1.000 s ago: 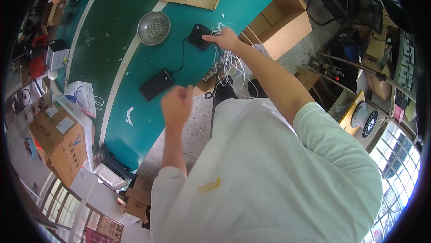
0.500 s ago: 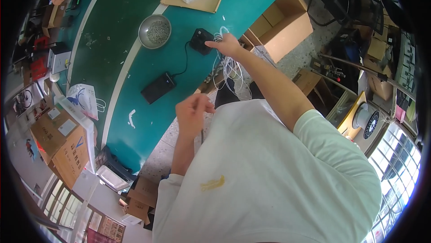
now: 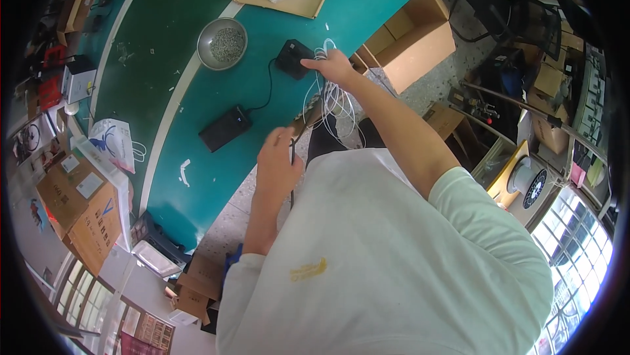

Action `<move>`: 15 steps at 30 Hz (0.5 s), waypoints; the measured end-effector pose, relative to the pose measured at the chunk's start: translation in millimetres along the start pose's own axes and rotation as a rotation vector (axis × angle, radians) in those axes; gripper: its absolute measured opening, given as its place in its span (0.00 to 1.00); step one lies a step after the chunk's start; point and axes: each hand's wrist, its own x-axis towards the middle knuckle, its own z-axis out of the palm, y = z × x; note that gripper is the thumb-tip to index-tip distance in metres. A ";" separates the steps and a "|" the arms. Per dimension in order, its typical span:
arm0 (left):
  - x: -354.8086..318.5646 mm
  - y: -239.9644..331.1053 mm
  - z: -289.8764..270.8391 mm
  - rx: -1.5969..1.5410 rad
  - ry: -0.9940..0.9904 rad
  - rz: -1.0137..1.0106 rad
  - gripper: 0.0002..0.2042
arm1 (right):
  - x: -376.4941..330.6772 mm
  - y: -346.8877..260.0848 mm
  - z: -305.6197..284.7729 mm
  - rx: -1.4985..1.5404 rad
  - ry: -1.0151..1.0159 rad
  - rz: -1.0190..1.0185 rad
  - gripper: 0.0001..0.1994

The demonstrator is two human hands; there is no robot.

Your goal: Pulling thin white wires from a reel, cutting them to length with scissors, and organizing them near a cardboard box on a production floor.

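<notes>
— What moves since a moment ago?
— Lower now, my left hand (image 3: pixel 279 158) sits near my chest, closed around a dark cable (image 3: pixel 291 178).
— And the other?
— My right hand (image 3: pixel 333 66) pinches thin white wires (image 3: pixel 331 102) beside the small black box (image 3: pixel 293 58) on the teal table (image 3: pixel 197 158); loops hang off its edge.

Bare tabletop (image 3: pixel 216 178) beyond black box (image 3: pixel 225 128) and metal bowl (image 3: pixel 222 43)

Head-worn fisheye looks steeply down over the teal table (image 3: pixel 216 178).
</notes>
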 end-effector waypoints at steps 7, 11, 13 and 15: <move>16.9 -27.0 11.6 -0.964 -0.314 -0.458 0.18 | 2.0 -2.4 -6.9 0.021 -0.033 -0.019 0.30; 7.5 -39.0 30.7 -1.591 -0.149 -0.546 0.22 | 11.3 3.4 -7.6 0.020 -0.020 0.029 0.30; 6.8 -33.9 44.6 -1.693 -0.176 -0.472 0.22 | 13.5 6.5 -6.6 0.048 -0.035 0.003 0.30; 8.7 -25.4 56.2 -1.775 -0.145 -0.431 0.20 | 14.8 5.7 -6.5 0.062 -0.013 -0.028 0.25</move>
